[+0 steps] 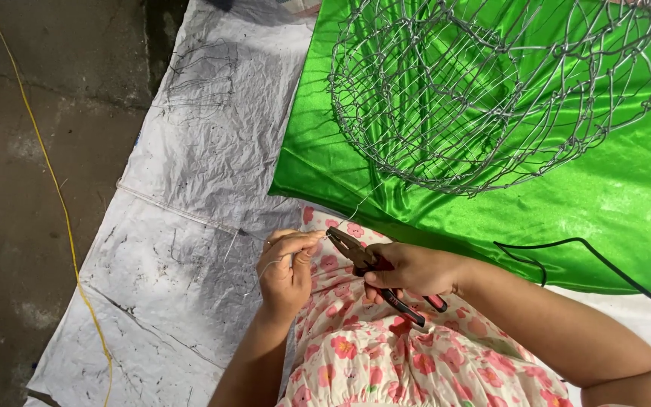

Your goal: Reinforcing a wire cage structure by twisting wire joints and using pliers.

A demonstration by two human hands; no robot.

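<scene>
My left hand (286, 270) pinches a thin silver wire (357, 207) between thumb and fingers. That wire runs up and right to a round wire-mesh basket (491, 90) lying on a shiny green cloth (627, 203). My right hand (410, 270) grips the red-and-black handles of a pair of pliers (363, 260). The plier jaws point left and meet the wire right beside my left fingertips. Both hands hover over my lap, which is covered by white fabric with pink flowers (386, 354).
A crumpled white plastic sheet (190, 196) covers the dark concrete floor (16, 226). A yellow cord (62, 211) runs down the floor at left. A black cable (589, 249) crosses the green cloth's lower right edge.
</scene>
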